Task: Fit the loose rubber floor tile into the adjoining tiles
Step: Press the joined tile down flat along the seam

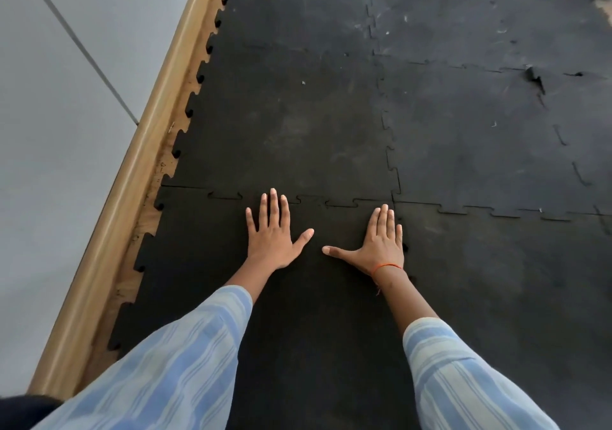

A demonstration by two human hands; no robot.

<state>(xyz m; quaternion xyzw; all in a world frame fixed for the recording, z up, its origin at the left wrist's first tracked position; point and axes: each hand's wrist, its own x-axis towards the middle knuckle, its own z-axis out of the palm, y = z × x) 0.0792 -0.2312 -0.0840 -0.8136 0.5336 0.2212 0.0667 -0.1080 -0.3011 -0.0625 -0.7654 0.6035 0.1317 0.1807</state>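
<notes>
A black rubber floor tile (205, 257) with puzzle-tooth edges lies under both my hands. My left hand (273, 232) rests flat on it, fingers spread, fingertips at the toothed seam (331, 201) with the tile beyond (291, 121). My right hand (381, 244) lies flat too, palm down, near the tile's right edge where it meets the neighbouring tile (503, 264). An orange thread circles the right wrist. Neither hand holds anything. The seam teeth along the far edge look meshed; the right seam is partly hidden by my hand.
A wooden skirting board (132, 171) and grey wall (49, 131) run along the left, with a strip of bare wood floor beside the toothed mat edge. Further tiles (480, 15) cover the floor ahead; a raised torn flap (535, 78) shows at right.
</notes>
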